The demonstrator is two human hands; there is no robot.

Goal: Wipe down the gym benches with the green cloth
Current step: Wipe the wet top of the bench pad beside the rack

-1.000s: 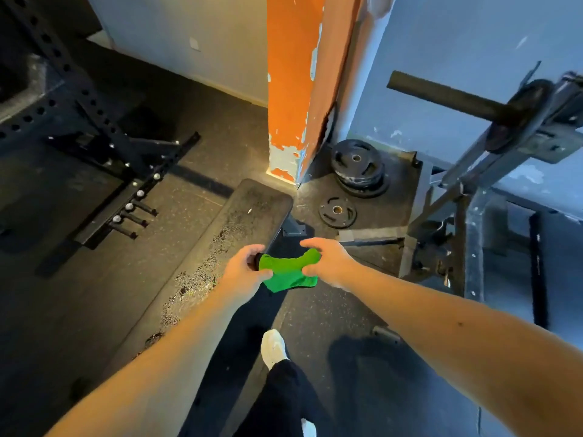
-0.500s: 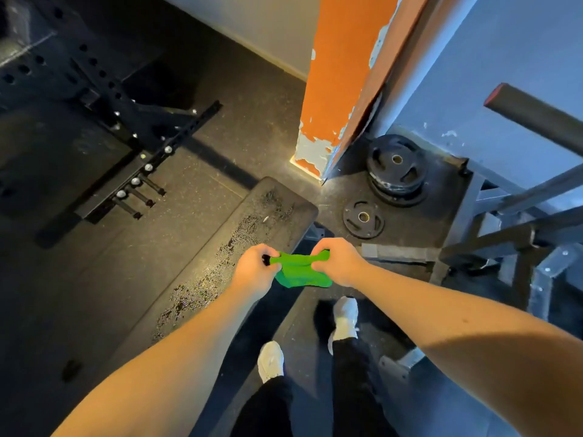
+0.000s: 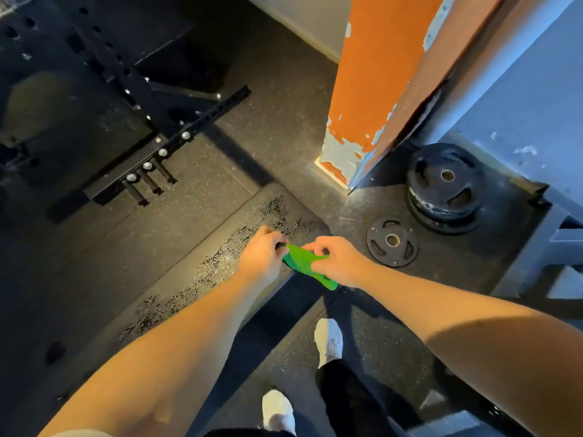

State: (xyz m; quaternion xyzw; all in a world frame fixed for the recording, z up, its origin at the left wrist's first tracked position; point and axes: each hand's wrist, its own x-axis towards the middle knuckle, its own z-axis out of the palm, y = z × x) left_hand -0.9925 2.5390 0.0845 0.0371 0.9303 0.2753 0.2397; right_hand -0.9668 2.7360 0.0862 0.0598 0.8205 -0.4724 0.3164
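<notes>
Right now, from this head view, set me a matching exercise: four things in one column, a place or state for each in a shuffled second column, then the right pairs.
Things
1. green cloth
2. bench
3. small weight plate
4. orange pillar

Places or states
A. lies flat on the floor, alone, beside the bench end
B. paint peeling near its base
C. pinched between the left hand and the right hand
D. pad surface worn and flaking

Pairs: 1-C, 2-D, 3-A, 4-B
</notes>
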